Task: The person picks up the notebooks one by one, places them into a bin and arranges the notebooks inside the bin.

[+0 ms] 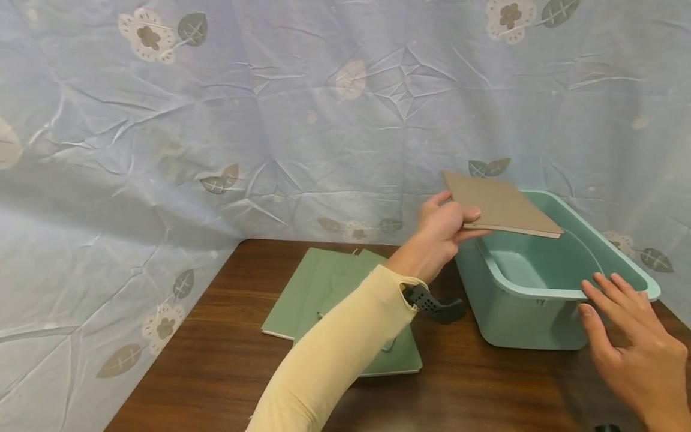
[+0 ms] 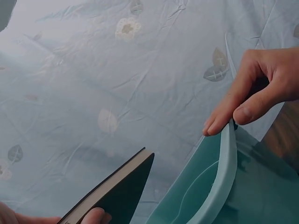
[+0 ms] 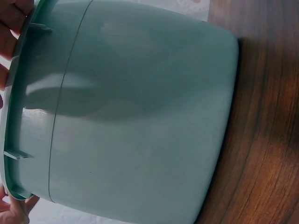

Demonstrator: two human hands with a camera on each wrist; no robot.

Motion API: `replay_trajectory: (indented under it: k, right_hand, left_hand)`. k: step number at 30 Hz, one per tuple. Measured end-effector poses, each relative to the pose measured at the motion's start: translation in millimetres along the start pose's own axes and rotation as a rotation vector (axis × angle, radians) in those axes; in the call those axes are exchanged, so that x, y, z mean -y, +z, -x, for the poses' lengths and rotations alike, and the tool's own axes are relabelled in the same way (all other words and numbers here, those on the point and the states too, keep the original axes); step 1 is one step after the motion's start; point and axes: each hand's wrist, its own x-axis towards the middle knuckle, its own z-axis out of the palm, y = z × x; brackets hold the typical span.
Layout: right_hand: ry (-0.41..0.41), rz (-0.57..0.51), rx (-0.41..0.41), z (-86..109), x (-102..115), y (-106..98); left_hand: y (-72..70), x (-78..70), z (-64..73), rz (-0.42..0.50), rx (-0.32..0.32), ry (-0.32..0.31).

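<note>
My left hand (image 1: 445, 222) holds a thin tan-covered notebook (image 1: 502, 204) by its near left edge, thumb on top and fingers beneath. The notebook hangs tilted over the left side of a green plastic bin (image 1: 540, 321). In the left wrist view the notebook (image 2: 114, 191) shows its page edges and a dark side. At the bin's near right corner is my right hand (image 1: 637, 342), its fingers over the rim and thumb against the outside. The left wrist view shows the rim (image 2: 228, 149) between that hand's thumb and fingers. Most of the bin's floor is visible.
Green notebooks (image 1: 294, 294) lie overlapping on the dark wooden table (image 1: 205, 360), partly hidden by my left sleeve (image 1: 335, 354). A floral cloth (image 1: 324, 120) hangs behind the table. A black strap (image 1: 434, 303) is on my left wrist.
</note>
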Motion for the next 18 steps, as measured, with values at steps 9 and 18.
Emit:
replay_trajectory:
  k: [9,18]
  right_hand:
    - [-0.021,-0.004,-0.009,0.2,-2.3,0.8]
    - [-0.026,-0.042,-0.066,-1.5,6.0,2.8]
  left_hand:
    - [20.5,11.4,-3.3,0.009,-0.003,0.002]
    - [27.1,18.5,-3.4,0.008,0.014,-0.02]
